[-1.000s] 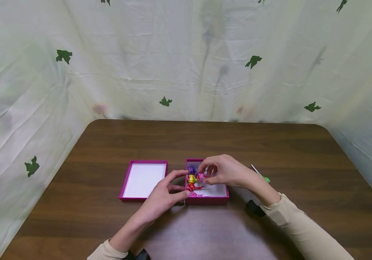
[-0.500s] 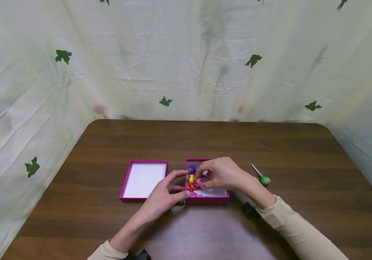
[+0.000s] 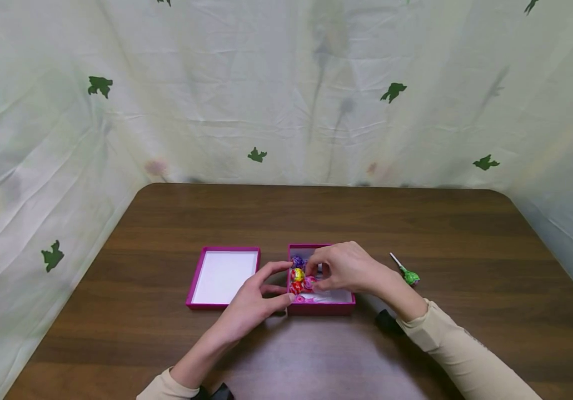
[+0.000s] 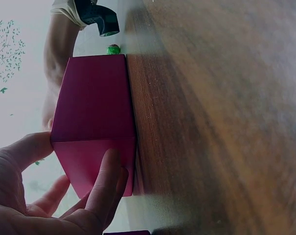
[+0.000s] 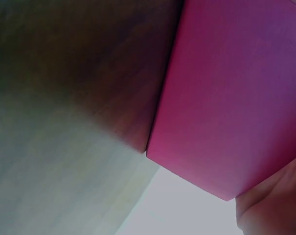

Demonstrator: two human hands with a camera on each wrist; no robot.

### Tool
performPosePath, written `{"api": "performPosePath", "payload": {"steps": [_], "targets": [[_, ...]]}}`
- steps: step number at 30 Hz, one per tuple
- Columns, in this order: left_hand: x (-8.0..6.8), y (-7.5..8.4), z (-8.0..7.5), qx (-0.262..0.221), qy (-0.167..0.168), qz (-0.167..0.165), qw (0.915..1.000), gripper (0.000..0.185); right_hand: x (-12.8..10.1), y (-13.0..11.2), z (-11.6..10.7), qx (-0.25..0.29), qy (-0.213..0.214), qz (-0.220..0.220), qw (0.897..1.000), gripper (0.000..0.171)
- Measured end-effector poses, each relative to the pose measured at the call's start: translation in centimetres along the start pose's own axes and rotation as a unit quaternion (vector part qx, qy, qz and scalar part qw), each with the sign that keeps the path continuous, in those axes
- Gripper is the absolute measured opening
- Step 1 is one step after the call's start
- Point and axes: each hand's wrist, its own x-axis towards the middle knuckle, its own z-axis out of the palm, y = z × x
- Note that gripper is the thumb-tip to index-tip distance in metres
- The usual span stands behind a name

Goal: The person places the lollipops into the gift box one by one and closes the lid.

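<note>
Pinched between the curled thumb and fingertips of the right hand (image 3: 342, 268): a lollipop with a pink foil-wrapped head (image 3: 309, 281), held low inside the open magenta cardboard box (image 3: 320, 307).

Head view. Box stands on the dark brown wooden table (image 3: 316, 216), near its middle. Contents along the box's left side: purple-wrapped lollipop (image 3: 297, 261), yellow-wrapped lollipop (image 3: 297, 274), red-wrapped lollipop (image 3: 294, 288); a further pink piece (image 3: 300, 299) lies at the front wall; white lining shows at the right. Left hand (image 3: 255, 303) grips the box's front left corner, thumb against the front wall, forefinger arched over the left rim. Magenta lid with white inside (image 3: 222, 276) lies face up just left of the box, apart from it. Green-wrapped lollipop with white stick (image 3: 408, 274) lies on the table to the right of the box, beyond the right wrist. Pale cloth backdrop printed with green leaf shapes (image 3: 286, 89) encloses the table on three sides. Both forearms in beige sleeves.

Left wrist view. Left hand (image 4: 50, 196) has thumb and fingers curled round the corner of the box (image 4: 94, 122), touching two of its outer walls; the green lollipop's head (image 4: 113, 49) shows beyond the box.

Right wrist view. Outer wall of the box (image 5: 231, 98) fills the frame, resting on the table (image 5: 64, 73); part of the right hand (image 5: 275, 205) sits blurred at the lower right corner, grip not discernible from here.
</note>
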Motion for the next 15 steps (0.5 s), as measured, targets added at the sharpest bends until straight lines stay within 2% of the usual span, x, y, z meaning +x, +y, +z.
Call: {"api": "performPosePath", "payload": {"steps": [9,15], "targets": [[0.01,0.05,0.0,0.004,-0.001,0.002,1.0,0.053,-0.12,0.08,-0.04,-0.002,-0.006,0.006,1.0,0.017],[-0.04,0.17,0.01,0.007,-0.002,-0.004,1.0,0.053,-0.3,0.12,-0.13,0.029,-0.003,0.004,1.0,0.019]]}}
